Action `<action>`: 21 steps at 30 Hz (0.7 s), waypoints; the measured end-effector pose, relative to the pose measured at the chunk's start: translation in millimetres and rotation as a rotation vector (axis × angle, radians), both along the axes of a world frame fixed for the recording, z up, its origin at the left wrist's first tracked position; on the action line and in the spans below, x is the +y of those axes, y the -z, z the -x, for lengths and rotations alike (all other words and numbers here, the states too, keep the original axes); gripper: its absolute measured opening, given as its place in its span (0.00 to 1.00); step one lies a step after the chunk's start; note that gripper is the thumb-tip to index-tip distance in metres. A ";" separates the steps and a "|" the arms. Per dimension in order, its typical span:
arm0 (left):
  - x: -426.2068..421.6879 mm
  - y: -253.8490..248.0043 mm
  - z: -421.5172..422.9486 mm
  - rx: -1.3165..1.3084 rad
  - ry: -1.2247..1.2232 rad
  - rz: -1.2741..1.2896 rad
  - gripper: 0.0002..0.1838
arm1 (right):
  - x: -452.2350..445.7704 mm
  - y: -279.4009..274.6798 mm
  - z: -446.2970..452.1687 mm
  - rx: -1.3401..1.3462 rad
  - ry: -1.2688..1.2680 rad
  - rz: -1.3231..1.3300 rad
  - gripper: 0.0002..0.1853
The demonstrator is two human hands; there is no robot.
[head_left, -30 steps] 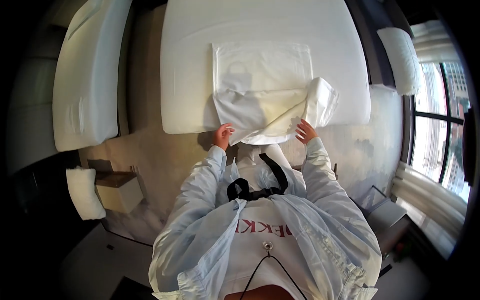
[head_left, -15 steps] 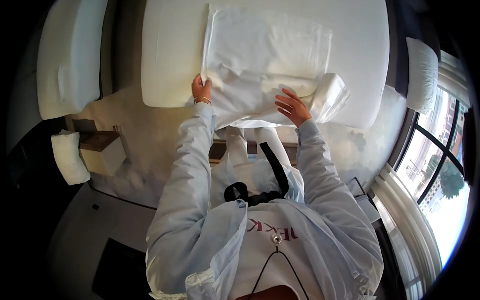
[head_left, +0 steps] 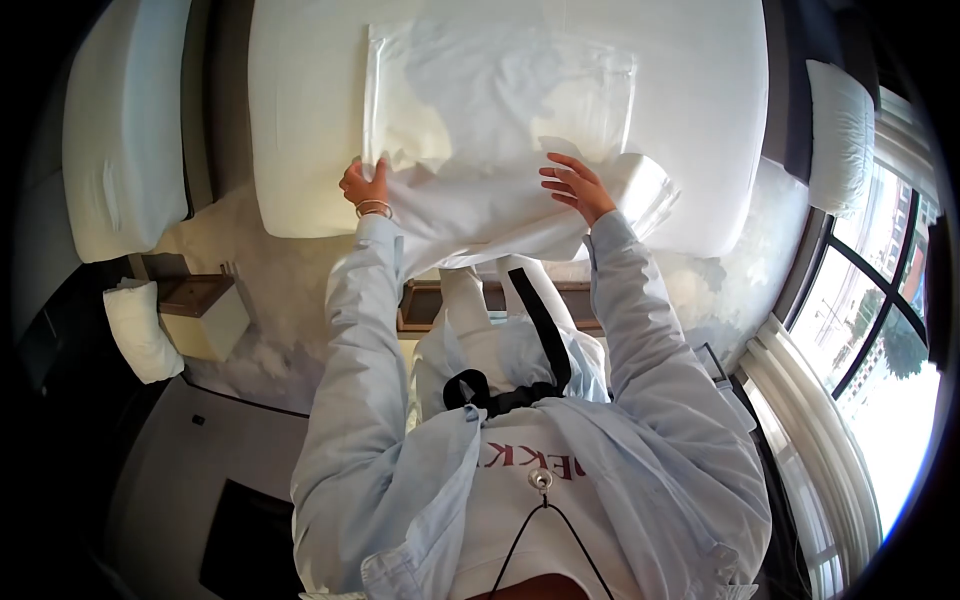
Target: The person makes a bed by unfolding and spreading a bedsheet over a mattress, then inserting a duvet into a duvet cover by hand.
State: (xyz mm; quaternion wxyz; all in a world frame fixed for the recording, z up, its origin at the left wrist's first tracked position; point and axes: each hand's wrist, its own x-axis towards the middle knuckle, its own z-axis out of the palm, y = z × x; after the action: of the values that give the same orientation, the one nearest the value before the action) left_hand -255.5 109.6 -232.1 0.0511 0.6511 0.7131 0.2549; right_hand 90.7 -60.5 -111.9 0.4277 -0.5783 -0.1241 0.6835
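A white cloth (head_left: 490, 95), shaped like a pillowcase, lies flat at its far part on the white-covered bed (head_left: 310, 110). Its near part is wrinkled and hangs over the bed's near edge, and a loose folded end sticks out at the right. My left hand (head_left: 368, 188), with a bracelet on the wrist, is at the cloth's left edge; thumb and fingers are apart. My right hand (head_left: 580, 188) hovers over the near right part, fingers spread, holding nothing. Shadows fall across the cloth.
A second bed (head_left: 125, 130) stands at the left, with a small cabinet (head_left: 207, 318) and a white pillow (head_left: 143, 330) below it. At the right are another pillow (head_left: 840, 138), a window (head_left: 870, 290) and a pale curtain (head_left: 810, 420). A wooden frame (head_left: 420, 306) shows beside my legs.
Both hands have moved forward over the bed from its near edge. My left hand's fingers have spread apart since the middle frame. The cloth's near part has shifted and looks flatter.
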 end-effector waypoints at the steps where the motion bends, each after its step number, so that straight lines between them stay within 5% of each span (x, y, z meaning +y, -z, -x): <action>1: 12.2 8.3 10.2 -0.160 -0.016 0.120 0.30 | 1.3 -0.1 -5.6 -0.021 0.017 0.001 0.22; 5: 19.0 -21.7 24.1 -0.306 0.004 0.287 0.26 | -5.4 49.4 -27.9 -0.083 0.398 0.011 0.22; 10: 10.8 -5.6 8.6 -0.294 0.097 0.244 0.20 | -0.1 92.8 -82.4 -0.086 0.560 0.063 0.29; 13: 17.5 4.8 12.5 -0.251 0.175 0.264 0.12 | 21.9 102.4 -86.2 -0.528 0.369 0.197 0.41; 14: 16.3 12.6 18.5 -0.104 0.346 0.023 0.13 | 26.1 116.0 -85.6 -0.647 0.286 0.208 0.43; 16: 16.1 -0.4 -3.5 0.177 0.291 -0.133 0.15 | 31.4 112.7 -84.3 -0.712 0.269 0.207 0.43; 17: 17.6 -13.4 -14.2 0.176 0.289 -0.134 0.15 | 33.8 110.2 -85.3 -0.775 0.253 0.207 0.44; 19: 22.5 -48.3 -35.1 -0.148 -0.117 0.242 0.20 | 39.7 105.1 -93.7 -0.785 0.222 0.213 0.43; 21: 37.9 -32.5 -38.9 -0.206 0.053 0.234 0.21 | 43.2 108.4 -100.9 -0.795 0.190 0.219 0.42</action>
State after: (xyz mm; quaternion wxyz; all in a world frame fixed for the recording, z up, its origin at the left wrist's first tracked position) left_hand -216.6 147.5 -199.6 0.2062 0.6295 0.7116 0.2339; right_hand 191.7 -17.3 -220.3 0.3437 -0.8479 -0.1522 0.3739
